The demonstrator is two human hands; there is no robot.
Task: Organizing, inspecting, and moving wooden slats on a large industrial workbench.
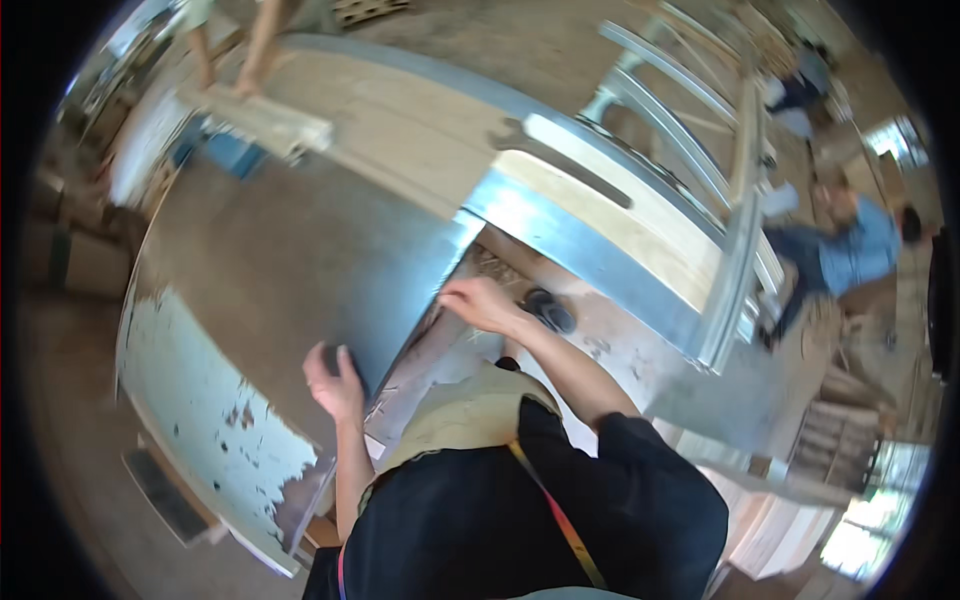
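left hand (335, 372): grip clamped on near edge of grey panel (290, 265)
right hand (478, 302): fingers together, flat at panel's right corner
advice: steady both edges evenly on the tabletop (200, 400)

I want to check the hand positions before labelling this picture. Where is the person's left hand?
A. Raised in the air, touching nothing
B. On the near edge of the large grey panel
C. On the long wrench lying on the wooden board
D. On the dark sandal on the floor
B: the left hand rests with its fingers over the near edge of the large grey panel, far from the wrench and the sandal.
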